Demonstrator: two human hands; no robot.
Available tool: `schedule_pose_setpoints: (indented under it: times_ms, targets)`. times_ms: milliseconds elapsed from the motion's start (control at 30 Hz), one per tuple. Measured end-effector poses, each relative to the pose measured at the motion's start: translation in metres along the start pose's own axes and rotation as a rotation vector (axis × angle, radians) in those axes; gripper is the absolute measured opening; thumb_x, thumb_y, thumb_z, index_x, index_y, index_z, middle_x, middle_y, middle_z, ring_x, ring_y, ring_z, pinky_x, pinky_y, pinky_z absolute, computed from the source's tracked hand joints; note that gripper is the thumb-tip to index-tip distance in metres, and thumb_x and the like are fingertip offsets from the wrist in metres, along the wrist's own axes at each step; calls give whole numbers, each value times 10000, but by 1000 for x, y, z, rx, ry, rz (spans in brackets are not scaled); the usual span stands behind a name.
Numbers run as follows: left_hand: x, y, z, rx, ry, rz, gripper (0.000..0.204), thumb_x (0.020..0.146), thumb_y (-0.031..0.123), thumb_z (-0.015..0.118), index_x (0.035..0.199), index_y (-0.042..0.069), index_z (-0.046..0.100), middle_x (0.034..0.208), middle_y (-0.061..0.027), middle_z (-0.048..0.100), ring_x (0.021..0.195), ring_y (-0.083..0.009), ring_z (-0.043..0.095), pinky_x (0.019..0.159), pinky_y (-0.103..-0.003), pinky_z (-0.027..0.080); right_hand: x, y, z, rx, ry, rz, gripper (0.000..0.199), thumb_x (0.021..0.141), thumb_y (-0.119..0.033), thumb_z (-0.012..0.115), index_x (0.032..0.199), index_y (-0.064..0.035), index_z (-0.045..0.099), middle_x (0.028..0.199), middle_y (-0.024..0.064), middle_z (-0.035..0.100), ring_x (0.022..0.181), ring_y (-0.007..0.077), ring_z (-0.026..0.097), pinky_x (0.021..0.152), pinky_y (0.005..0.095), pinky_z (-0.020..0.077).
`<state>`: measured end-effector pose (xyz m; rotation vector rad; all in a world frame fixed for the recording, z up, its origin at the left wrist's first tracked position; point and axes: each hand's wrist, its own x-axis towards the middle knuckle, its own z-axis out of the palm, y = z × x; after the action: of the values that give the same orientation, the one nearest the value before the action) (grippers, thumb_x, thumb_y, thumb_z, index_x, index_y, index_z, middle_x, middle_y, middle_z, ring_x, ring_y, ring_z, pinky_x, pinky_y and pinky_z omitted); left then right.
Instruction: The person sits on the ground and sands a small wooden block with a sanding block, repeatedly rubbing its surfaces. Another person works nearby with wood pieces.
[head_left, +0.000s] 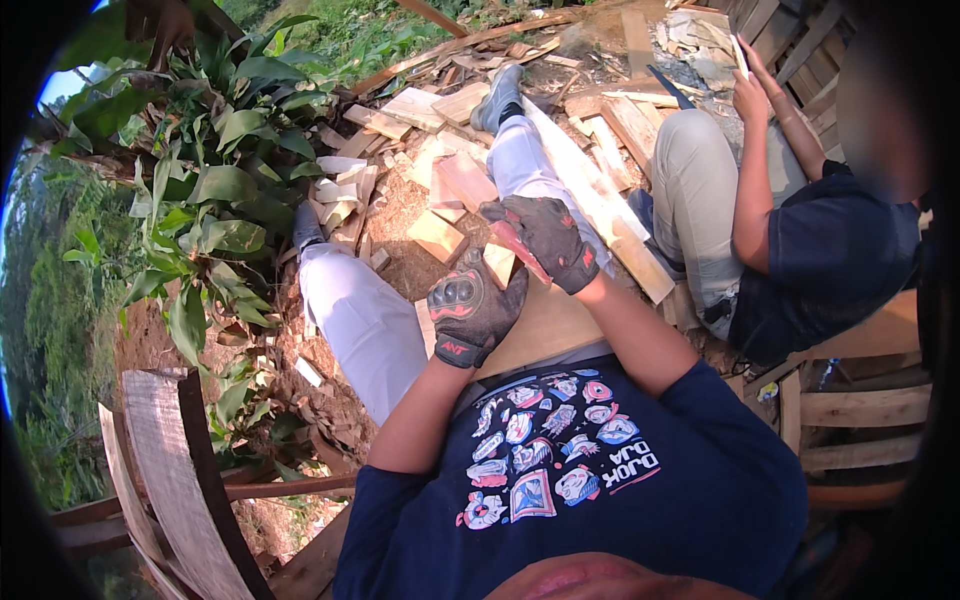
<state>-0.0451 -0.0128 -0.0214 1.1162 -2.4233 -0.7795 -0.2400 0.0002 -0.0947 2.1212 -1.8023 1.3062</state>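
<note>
Both my hands wear dark gloves with red markings and are close together over my lap. My left hand (472, 305) is closed around a small pale wood block (499, 262), whose end shows above the fingers. Just to the right, my right hand (550, 238) is curled, its fingers bent toward the block. A reddish strip (518, 250) runs along the right hand's underside; I cannot tell whether it is a tool or part of the glove. Beneath the hands a flat wooden board (545, 330) lies across my thighs.
Loose wood blocks (436, 237) and offcuts litter the ground between and beyond my legs. A long plank (600, 195) lies along my right leg. To the right a co-worker (825, 225) sits holding a thin pale piece. Leafy plants (225, 190) grow at left; curved boards (190, 470) stand nearby.
</note>
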Motion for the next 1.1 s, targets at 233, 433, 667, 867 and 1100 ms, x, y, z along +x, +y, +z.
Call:
schedule_pose_setpoints:
  times_ms: [233,433,667,867,1100]
  targets:
    - [-6,-2,18,-119,34,-28,577,958,525,751,1190,1,690,986,-232,772,867,-421,761,737,-517,589,-20,44,4,97,-184,129,379,1020,-229,648,1373,-97,688,1106,156,765,929,341,743,838,466,562]
    - [-5,3,28,-43,81,-16,584,934,547,763,1159,12,700,915,-222,770,791,-407,762,695,-520,582,-47,86,-10,127,-608,548,540,1093,-244,590,1599,-79,493,1516,245,581,1381,455,582,1156,578,470]
    - [-7,-29,70,-7,152,231,483,909,473,778,1174,75,709,964,-166,751,840,-374,756,717,-506,589,-36,5,-13,-95,-55,-34,448,1035,-334,627,1456,-188,673,1315,101,695,1189,309,673,1019,458,510]
    - [11,-4,42,-120,115,226,454,947,433,758,1236,86,714,1030,-161,759,921,-384,754,799,-496,594,-15,27,-9,-46,-162,44,463,1027,-321,623,1459,-165,680,1219,87,726,1112,290,701,991,446,535]
    - [38,45,-1,79,-203,32,641,984,490,740,1345,-27,627,1122,-245,765,1031,-439,750,881,-515,589,17,35,-62,-120,-162,54,470,985,-298,707,1391,-62,718,1243,139,782,1032,252,761,945,376,575]
